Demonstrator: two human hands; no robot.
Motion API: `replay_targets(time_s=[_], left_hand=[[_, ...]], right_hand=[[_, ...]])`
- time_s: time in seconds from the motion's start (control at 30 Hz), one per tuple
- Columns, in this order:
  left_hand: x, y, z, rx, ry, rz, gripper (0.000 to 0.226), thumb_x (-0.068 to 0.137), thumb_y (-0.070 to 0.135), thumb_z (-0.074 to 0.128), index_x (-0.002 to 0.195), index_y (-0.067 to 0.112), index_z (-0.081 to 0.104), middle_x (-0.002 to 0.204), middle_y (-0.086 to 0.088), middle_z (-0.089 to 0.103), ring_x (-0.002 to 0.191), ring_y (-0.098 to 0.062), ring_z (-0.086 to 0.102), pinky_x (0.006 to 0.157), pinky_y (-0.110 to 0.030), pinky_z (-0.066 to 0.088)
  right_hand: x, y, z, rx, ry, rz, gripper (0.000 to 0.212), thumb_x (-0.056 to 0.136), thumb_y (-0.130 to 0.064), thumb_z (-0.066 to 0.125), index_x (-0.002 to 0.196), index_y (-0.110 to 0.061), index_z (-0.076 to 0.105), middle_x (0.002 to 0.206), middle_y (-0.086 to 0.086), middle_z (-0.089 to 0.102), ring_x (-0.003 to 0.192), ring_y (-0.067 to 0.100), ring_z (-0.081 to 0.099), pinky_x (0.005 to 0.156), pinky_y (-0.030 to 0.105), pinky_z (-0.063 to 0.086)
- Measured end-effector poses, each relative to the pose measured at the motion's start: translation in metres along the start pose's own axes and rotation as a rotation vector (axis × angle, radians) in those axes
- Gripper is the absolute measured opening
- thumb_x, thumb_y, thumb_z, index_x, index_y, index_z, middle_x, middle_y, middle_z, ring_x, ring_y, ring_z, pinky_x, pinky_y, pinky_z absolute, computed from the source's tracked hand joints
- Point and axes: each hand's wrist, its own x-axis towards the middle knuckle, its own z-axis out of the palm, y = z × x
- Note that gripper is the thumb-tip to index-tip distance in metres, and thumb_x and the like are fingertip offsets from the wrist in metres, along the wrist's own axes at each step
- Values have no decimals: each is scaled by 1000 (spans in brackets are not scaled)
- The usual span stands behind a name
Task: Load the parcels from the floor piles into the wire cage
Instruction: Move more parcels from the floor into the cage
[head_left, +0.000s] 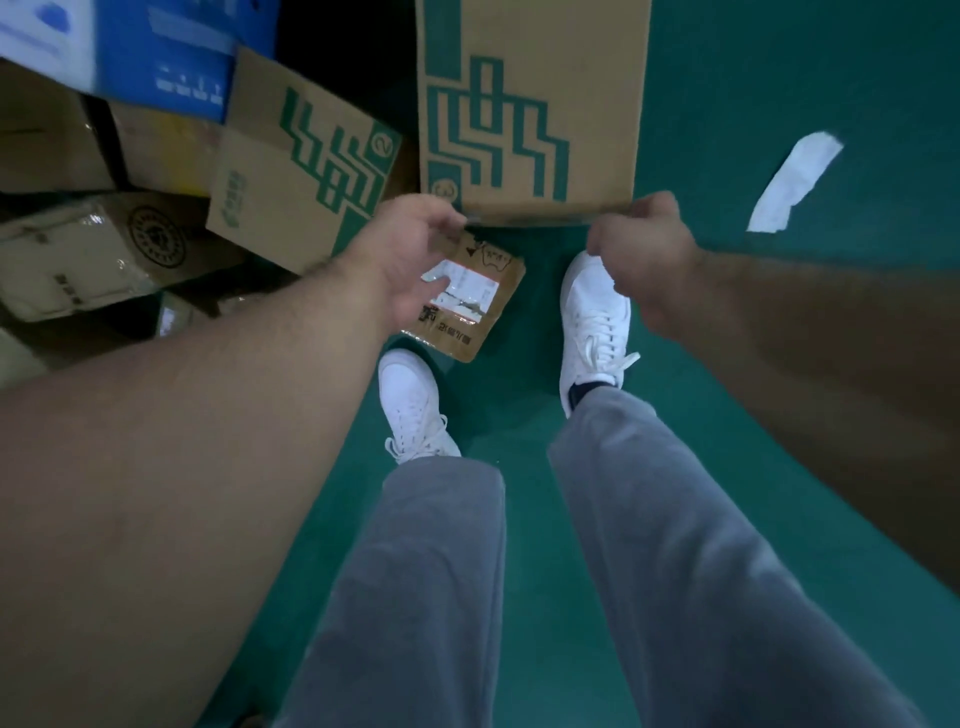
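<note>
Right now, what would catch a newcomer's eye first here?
The large cardboard box with bold green print fills the top centre, its near edge gripped by the left hand and the right hand. Just below, a small labelled parcel lies on the green floor beside a white shoe.

Parcels (304, 171), white scrap (795, 182) on green floor (524, 415)

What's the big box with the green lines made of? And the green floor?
The big box looks like matte brown cardboard with green print, probably corrugated, judging by its thick near edge. The floor seems a smooth, slightly glossy coated or painted surface; I can't tell which.
</note>
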Motion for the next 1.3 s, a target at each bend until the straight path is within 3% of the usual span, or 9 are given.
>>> replay_targets(time_s=[0.23, 0.37, 0.47, 0.6, 0.73, 0.83, 1.03, 1.17, 1.3], left_hand=[[-61, 41, 12, -3, 3, 100, 86, 49, 44, 73, 130, 17, 58, 121, -13, 71, 108, -34, 69, 81, -53, 57], [-147, 66, 18, -51, 54, 180, 17, 75, 37, 59, 79, 21, 56, 78, 3, 68, 90, -26, 61, 94, -47, 44], [-223, 73, 14, -246, 79, 167, 18, 87, 23, 51, 70, 23, 46, 55, 9, 55, 78, -22, 52, 80, -39, 43], [-323, 54, -7, -472, 85, 73, 19, 89, 26, 51, 70, 23, 53, 70, 0, 57, 73, -24, 54, 76, -40, 45], [-417, 20, -30, -655, 195, 117, 8, 88, 27, 52, 87, 19, 52, 72, 0, 56, 74, -21, 53, 76, -39, 42], [-469, 0, -47, -804, 260, 118, 15, 92, 30, 51, 89, 16, 54, 71, -1, 59, 78, -22, 55, 79, -41, 43], [-555, -69, -99, -1227, 275, 202, 18, 96, 33, 52, 100, 17, 58, 93, -5, 59, 96, -26, 57, 93, -41, 44], [-596, -128, -130, -1495, 277, 267, 27, 92, 38, 53, 106, 16, 58, 115, -14, 57, 120, -36, 55, 105, -48, 44], [-634, -206, -150, -1765, 283, 339, 34, 90, 38, 53, 110, 11, 58, 119, -18, 55, 123, -40, 55, 106, -51, 45]], right_hand=[[-66, -23, -51, 194, 56, -174, 28, 90, -18, 57, 115, -24, 46, 98, -10, 59, 84, 6, 56, 64, 26, 41], [-127, -56, -88, 255, 47, -255, 31, 87, -15, 58, 115, -28, 56, 98, -9, 69, 82, 4, 67, 66, 24, 47], [-184, -80, -116, 200, -14, -346, 45, 83, -20, 59, 126, -33, 60, 101, -10, 73, 82, 4, 70, 72, 29, 53], [-275, -106, -140, -10, -42, -390, 72, 87, -26, 59, 156, -28, 38, 104, -22, 65, 98, 3, 65, 90, 29, 53], [-384, -128, -138, -245, -237, -502, 28, 93, -16, 53, 104, -26, 77, 87, -13, 76, 80, 11, 69, 64, 18, 50], [-451, -140, -128, -394, -337, -631, 34, 92, -15, 52, 94, -37, 77, 90, -14, 77, 82, 5, 71, 74, 27, 54], [-562, -155, -60, -750, -482, -1001, 40, 91, -21, 52, 120, -42, 70, 112, -3, 72, 98, 19, 69, 90, 34, 55], [-629, -145, 16, -991, -511, -1222, 48, 89, -40, 53, 137, -43, 58, 129, -4, 50, 112, 7, 56, 88, 15, 45], [-704, -86, 96, -1251, -528, -1413, 65, 84, -55, 54, 147, -52, 41, 140, -12, 38, 127, 13, 46, 106, 32, 44]])
